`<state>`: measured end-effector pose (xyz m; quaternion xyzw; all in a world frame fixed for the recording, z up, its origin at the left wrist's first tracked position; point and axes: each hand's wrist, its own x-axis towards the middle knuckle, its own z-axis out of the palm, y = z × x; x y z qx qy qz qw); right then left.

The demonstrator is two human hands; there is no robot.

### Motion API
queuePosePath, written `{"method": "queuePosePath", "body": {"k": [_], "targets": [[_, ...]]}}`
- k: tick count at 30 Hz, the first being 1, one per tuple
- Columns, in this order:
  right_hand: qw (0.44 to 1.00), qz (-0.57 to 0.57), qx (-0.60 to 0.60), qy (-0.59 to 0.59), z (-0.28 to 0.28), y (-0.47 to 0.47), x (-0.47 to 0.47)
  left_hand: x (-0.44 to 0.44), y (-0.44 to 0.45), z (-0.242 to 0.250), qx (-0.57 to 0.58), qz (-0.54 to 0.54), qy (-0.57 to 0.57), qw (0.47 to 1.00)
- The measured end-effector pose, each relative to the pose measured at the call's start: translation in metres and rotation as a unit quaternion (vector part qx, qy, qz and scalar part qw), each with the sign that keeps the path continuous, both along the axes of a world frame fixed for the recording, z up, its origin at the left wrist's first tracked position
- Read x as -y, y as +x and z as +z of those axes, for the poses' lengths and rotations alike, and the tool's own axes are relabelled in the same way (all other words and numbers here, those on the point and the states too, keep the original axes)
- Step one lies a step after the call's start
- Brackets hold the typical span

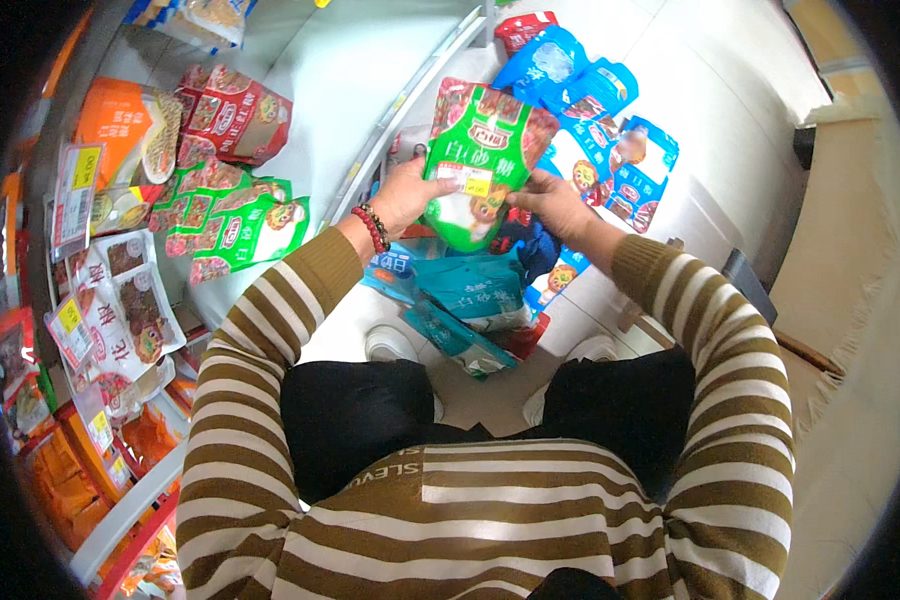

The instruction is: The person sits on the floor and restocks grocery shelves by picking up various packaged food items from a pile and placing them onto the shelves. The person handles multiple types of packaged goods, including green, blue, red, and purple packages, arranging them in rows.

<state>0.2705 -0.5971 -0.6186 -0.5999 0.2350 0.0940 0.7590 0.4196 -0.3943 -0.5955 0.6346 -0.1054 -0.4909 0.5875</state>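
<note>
Between my two hands is a green plastic food pouch (480, 154), tilted, with a red patterned top and white contents at the base. My left hand (406, 193), with beaded bracelets at the wrist, grips its left edge, thumb on the front beside a white-and-yellow price label (465, 180). My right hand (559, 208) pinches its lower right edge. Below the pouch, teal pouches (469, 289) lie piled on the floor between my feet, with a dark blue bundle (536, 247) partly hidden behind them. Blue-and-white pouches (634, 169) lie to the right.
At left, a shelf (330, 82) bears green pouches (244, 232), red pouches (244, 116) and an orange bag (124, 127). Price tags (76, 199) stand along the side of the rack. A red pouch (523, 31) lies at the far end. Cardboard (832, 225) stands at right.
</note>
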Motion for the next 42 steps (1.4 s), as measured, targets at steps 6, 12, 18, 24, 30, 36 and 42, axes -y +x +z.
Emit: {"method": "queuePosePath", "body": {"k": [6,12,18,24,30,36,42], "targets": [[0.977,0.116,0.077,-0.159,0.048,0.033,0.020,-0.005,0.007,0.042,0.044,0.031,-0.126,0.991],[0.913,0.148,0.148,-0.351,0.099,0.038,-0.004,-0.042,0.010,0.065,0.055,0.045,-0.204,0.976],[0.875,0.160,0.209,-0.407,0.073,0.069,-0.058,-0.122,0.002,0.067,0.176,0.079,-0.024,0.981],[0.876,0.119,0.320,-0.340,0.083,0.151,-0.173,-0.212,-0.013,0.096,0.256,0.334,-0.082,0.903],[0.894,0.192,0.137,-0.382,0.051,0.147,-0.243,-0.273,-0.013,0.021,0.260,0.468,0.068,0.842],[0.826,0.244,0.149,-0.485,0.037,0.129,-0.260,-0.284,-0.031,-0.008,0.222,0.356,0.156,0.894],[0.792,0.254,0.143,-0.537,0.036,0.141,-0.279,-0.256,-0.016,0.000,0.294,0.327,0.225,0.870]]}}
